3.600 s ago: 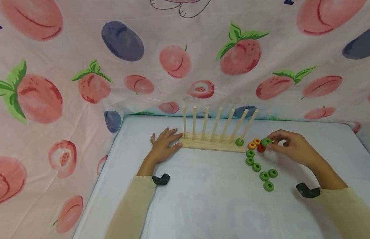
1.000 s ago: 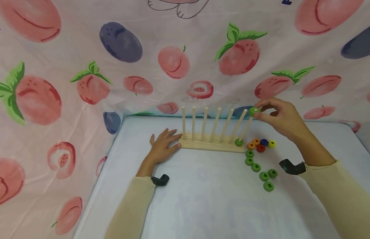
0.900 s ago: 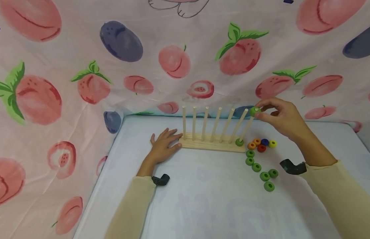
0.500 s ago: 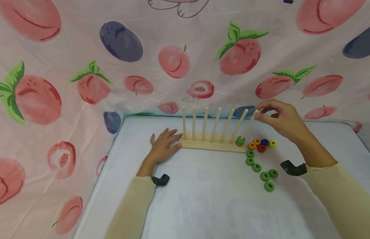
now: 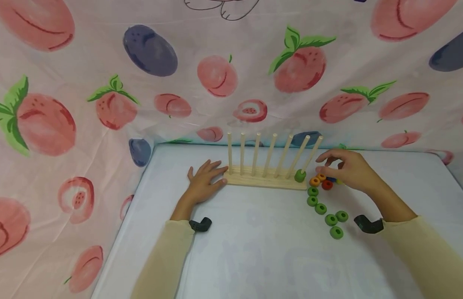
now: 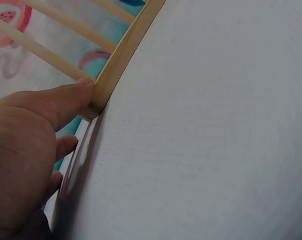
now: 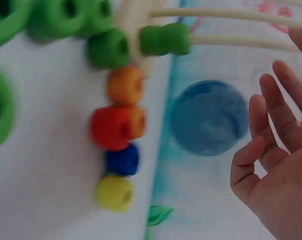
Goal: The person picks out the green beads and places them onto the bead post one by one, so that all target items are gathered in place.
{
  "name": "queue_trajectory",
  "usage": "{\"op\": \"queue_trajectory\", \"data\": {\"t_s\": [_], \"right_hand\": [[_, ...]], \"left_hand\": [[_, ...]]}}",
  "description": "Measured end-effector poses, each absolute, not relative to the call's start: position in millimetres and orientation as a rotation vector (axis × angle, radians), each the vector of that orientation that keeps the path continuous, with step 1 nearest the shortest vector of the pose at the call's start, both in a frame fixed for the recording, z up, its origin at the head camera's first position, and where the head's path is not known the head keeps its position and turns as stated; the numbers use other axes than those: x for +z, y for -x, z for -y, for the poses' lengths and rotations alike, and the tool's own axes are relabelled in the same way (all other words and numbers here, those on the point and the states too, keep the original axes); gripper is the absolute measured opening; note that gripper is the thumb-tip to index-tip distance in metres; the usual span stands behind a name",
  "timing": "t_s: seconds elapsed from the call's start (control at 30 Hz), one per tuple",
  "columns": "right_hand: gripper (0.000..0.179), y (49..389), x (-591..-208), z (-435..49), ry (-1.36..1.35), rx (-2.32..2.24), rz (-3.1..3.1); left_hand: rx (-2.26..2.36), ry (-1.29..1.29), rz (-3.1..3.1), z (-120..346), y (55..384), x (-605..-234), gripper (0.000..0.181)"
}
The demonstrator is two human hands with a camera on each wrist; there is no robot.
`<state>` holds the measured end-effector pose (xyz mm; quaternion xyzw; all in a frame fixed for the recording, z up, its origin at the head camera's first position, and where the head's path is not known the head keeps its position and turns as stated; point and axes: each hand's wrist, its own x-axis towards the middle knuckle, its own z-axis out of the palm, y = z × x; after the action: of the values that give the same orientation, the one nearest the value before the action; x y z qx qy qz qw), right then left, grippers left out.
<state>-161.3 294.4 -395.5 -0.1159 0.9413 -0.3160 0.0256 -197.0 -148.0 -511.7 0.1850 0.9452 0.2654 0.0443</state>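
A pale wooden peg stand (image 5: 263, 179) with several upright pegs is on the white table. Two green beads (image 5: 300, 176) sit stacked on its rightmost peg. My left hand (image 5: 204, 182) rests spread at the left end of the stand; in the left wrist view the thumb (image 6: 71, 97) touches the base's end. Just right of the stand, my right hand (image 5: 347, 169) hovers above the small coloured beads, fingers loosely bent, holding nothing. It partly covers a blue bead (image 7: 123, 159) and a yellow bead (image 7: 115, 193). A red bead (image 5: 327, 185) and two orange beads (image 5: 315, 182) lie beside them.
Several loose green beads (image 5: 321, 208) trail across the table toward the front, right of the stand. A fruit-print curtain (image 5: 220, 50) hangs behind the table and at its left. The other pegs (image 5: 269, 155) carry no beads.
The green bead my right hand held atop the rightmost peg has dropped onto the one below. My right hand, now without a bead, has come down toward the coloured beads. The left hand stays put.
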Motion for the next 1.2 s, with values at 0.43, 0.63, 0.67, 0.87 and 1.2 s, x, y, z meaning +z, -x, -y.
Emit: {"op": "queue_trajectory", "data": {"t_s": [0.43, 0.63, 0.67, 0.87, 1.2], "right_hand": [[0.024, 159.0, -457.2, -319.2, 0.626, -0.992, -2.851], [0.021, 159.6, -465.9, -322.0, 0.688, -0.881, -2.904], [0.022, 159.8, -466.8, -322.2, 0.701, -0.873, -2.910], [0.028, 161.8, -471.9, -320.4, 0.745, -0.854, -2.917], [0.029, 162.3, -473.7, -318.1, 0.818, -0.822, -2.934]], "left_hand": [[0.809, -0.566, -2.893, 148.0, 196.5, -510.1, 0.054], [0.815, -0.572, -2.893, 148.0, 197.2, -511.2, 0.054], [0.816, -0.573, -2.892, 148.0, 197.3, -511.3, 0.054], [0.816, -0.567, -2.890, 148.6, 197.7, -511.2, 0.054], [0.819, -0.567, -2.888, 148.1, 197.4, -510.6, 0.054]]}}
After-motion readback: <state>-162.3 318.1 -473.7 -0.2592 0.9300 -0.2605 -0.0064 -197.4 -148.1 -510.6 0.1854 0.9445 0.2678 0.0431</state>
